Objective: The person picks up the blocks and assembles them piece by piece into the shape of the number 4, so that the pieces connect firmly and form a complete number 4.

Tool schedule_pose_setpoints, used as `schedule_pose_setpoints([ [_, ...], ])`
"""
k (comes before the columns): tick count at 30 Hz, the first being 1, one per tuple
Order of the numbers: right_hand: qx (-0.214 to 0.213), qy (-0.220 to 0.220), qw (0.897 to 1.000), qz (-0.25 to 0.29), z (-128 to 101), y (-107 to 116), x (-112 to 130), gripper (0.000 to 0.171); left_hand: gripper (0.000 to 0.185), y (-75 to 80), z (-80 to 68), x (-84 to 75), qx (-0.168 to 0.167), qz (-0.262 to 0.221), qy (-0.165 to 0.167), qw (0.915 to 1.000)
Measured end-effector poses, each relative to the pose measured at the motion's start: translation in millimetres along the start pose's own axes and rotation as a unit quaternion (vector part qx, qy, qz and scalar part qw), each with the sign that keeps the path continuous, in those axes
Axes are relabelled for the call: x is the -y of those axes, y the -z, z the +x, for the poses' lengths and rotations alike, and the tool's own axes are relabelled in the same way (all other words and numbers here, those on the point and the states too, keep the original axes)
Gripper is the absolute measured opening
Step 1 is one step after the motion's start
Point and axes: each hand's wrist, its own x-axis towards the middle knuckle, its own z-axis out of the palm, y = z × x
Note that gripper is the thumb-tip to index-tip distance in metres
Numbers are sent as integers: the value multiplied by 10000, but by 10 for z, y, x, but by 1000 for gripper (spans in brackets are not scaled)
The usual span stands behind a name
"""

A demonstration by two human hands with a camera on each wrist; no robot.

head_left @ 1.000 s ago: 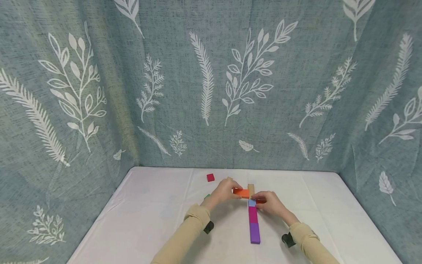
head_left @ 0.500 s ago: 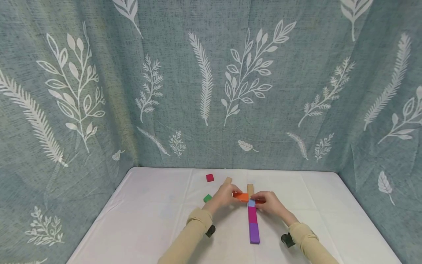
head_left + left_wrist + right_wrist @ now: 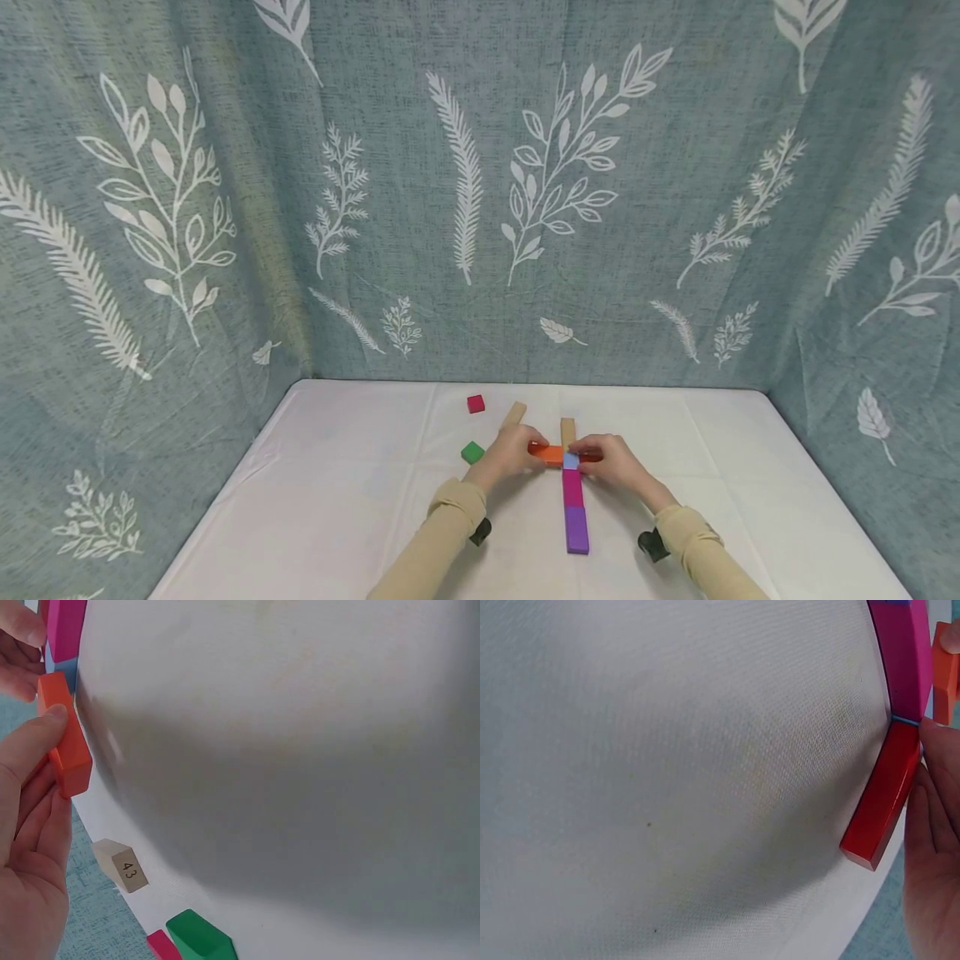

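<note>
My left hand (image 3: 513, 454) pinches an orange block (image 3: 67, 742) between thumb and fingers, its far end right at the row's left side. On the right, my right hand (image 3: 615, 463) holds a red block (image 3: 883, 796), which sticks out from the row's other side. The thumb lies at the joint with the row, and the fingers are partly hidden behind the block. The row runs away from me: a purple block (image 3: 577, 530), a magenta block (image 3: 572, 488), a light blue block (image 3: 571, 462) and a plain wooden block (image 3: 567, 429) at the far end.
Left of the row lie a loose wooden block (image 3: 129, 870) marked 43, a green block (image 3: 472, 452) and a small red cube (image 3: 476, 404). A white cloth (image 3: 337, 500) covers the table. A leaf-patterned curtain (image 3: 420, 208) hangs behind and at both sides.
The left hand has drawn the orange block nearer to me, down along the wooden block to the light blue one. The green block and loose wooden block show more. The right hand stays put.
</note>
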Motion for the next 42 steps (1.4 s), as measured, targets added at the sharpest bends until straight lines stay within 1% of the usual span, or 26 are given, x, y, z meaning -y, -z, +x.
schedule_pose_setpoints([
  [2,-35,84,10000,9,-9,5,4,27,26,-17,-1,1,12,9,44,10000],
  [3,-49,196,9998,-46,-14,9,10,26,26,-24,-4,0,14,31,51,10000],
  [6,-92,206,9997,-56,-18,8,17,26,25,-38,-10,-1,-5,42,39,10000],
  [9,-54,22,10000,-72,-6,1,18,27,25,-43,-18,-1,-34,41,5,10000],
  [10,-43,-129,9999,-26,1,-5,16,27,26,-45,-20,-1,-47,35,-23,10000],
  [13,-7,-258,9996,-88,19,-13,7,28,26,-49,-23,1,-56,34,-53,10000],
  [17,-3,-228,9997,-108,24,-9,6,27,26,-51,-23,2,-35,42,-81,10000],
  [25,35,30,10000,-82,19,13,-3,26,25,-61,-23,12,9,116,-102,9999],
  [31,62,27,9999,-101,35,9,-30,26,24,-61,-27,5,52,48,-31,10000],
  [42,84,-42,9999,-112,30,11,-1,27,24,-54,-42,20,6,96,-248,9996],
])
